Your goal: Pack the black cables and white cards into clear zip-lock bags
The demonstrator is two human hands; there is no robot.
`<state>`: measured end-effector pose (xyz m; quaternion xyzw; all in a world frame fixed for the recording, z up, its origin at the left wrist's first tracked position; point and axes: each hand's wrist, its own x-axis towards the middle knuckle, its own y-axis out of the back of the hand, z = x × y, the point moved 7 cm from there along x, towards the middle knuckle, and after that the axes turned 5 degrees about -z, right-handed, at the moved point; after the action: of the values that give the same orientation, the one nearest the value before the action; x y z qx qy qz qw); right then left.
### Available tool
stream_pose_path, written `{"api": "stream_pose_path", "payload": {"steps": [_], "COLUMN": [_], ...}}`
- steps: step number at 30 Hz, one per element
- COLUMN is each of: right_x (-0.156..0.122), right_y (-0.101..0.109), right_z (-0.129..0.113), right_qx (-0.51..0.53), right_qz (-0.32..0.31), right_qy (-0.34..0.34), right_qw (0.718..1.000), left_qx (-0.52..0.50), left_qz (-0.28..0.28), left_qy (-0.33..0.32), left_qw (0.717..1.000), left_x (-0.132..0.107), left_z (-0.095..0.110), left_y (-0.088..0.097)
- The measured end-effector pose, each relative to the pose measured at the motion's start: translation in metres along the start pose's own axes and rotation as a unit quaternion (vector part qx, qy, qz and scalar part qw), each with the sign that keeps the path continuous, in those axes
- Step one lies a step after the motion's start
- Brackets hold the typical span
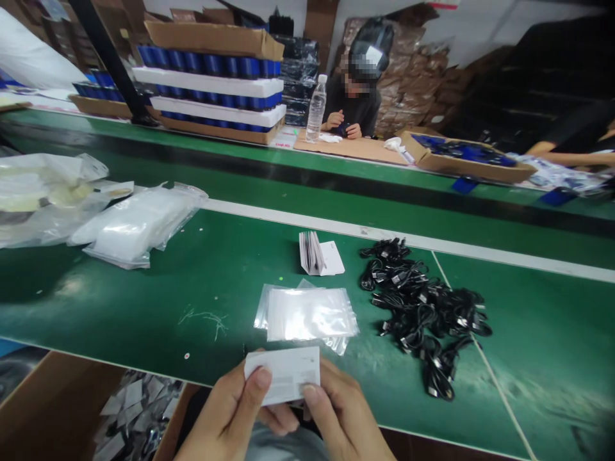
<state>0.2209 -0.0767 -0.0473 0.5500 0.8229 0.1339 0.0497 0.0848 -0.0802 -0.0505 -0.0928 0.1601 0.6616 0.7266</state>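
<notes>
a white printed card (283,376) sits pinched between the person's two hands, just over the near edge of the green workbench (144,301). the left hand (225,410) and the right hand (342,410) are both grasping it, thumbs (262,379) on its upper face and fingers curled under, so neither hand has let go. just past the card, on the bench, lies a small pile of clear zip bags (307,315). beyond those stands a fanned stack of white cards (313,254), and to their right is a tangled heap of coiled black cables (418,307). off to the left, plastic bags of something white (139,224) lie in a loose mound. below the bench edge is a brown cardboard box (57,403). across the belt, a seated co-worker (353,105) handles something small and dark over a cardboard sheet (346,148), with a clear water bottle (316,109) beside them and a cardboard tray of blue-and-black items (461,153) to one side. further back rise white foam trays of blue cylinders (206,83).
</notes>
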Motion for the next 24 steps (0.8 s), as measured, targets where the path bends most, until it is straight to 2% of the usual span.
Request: {"api": "stream_pose_path", "payload": {"steps": [4, 9, 15, 18, 21, 24], "right_x": [-0.002, -0.007, -0.008, -0.011, -0.018, -0.025], "right_y": [0.000, 0.005, 0.007, 0.006, 0.009, 0.014], "right_z": [-0.007, -0.010, -0.009, -0.005, -0.004, -0.004], "right_qx": [0.019, 0.010, 0.032, 0.036, 0.025, 0.016], "right_qz": [0.032, 0.035, 0.003, -0.015, -0.025, -0.024], "right_qy": [0.047, 0.033, 0.015, -0.004, -0.031, -0.044], "right_qw": [0.998, 0.999, 0.999, 0.999, 0.999, 0.999], "left_qx": [0.026, 0.031, 0.107, 0.160, 0.213, 0.222], "left_qz": [-0.076, -0.146, -0.327, -0.329, -0.294, -0.269], "left_qy": [0.018, 0.055, 0.061, 0.009, -0.064, -0.117], "left_qw": [0.997, 0.987, 0.937, 0.931, 0.930, 0.930], "left_x": [0.003, 0.004, 0.001, 0.004, 0.007, 0.006], "left_z": [0.001, 0.007, 0.013, 0.014, 0.021, 0.030], "left_y": [-0.011, -0.013, -0.015, -0.015, -0.016, -0.020]}}
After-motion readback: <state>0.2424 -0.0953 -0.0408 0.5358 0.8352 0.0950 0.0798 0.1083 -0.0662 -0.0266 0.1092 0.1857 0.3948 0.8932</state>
